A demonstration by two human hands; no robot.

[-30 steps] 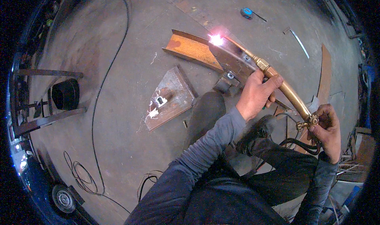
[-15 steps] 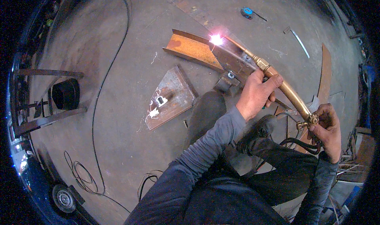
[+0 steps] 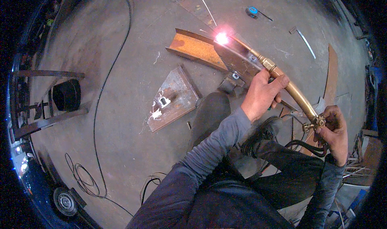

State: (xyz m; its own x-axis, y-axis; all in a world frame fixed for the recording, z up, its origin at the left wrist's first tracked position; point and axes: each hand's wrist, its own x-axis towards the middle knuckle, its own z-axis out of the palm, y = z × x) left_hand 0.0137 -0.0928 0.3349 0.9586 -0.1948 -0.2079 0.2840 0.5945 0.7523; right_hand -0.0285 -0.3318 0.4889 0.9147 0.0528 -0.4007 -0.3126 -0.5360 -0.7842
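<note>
The person is holding a brass gas torch (image 3: 297,94), slanting in to the right of a rust-orange steel channel (image 3: 196,50). The torch's long handle is showing a fine textured surface, dull gold and catching light along its length; a faceted nut (image 3: 267,63) is joining it to a slim, copper-coloured tube (image 3: 244,45) that is narrowing toward the channel's right end. There a white-pink glare (image 3: 221,38) is hiding the tip; cannot tell whether the nozzle is touching metal. Two thin bright streaks are showing on the far side of the channel's right end.

A dark, scuffed steel piece (image 3: 234,59) is overlapping the channel's right end, its far edge gleaming under the torch.

Left hand (image 3: 263,95), right of the channel: thumb and fingers are closing narrowly on the handle just behind the nut. Right hand (image 3: 334,132), farther right of the channel: it is pinching the torch's rear end by the valve knobs (image 3: 319,121). Black hoses (image 3: 308,147) are looping beside that hand.

A tapering steel plate (image 3: 177,94) is lying on the near side of the channel; a blue tape measure (image 3: 252,12) is sitting beyond the channel, to its right.
</note>
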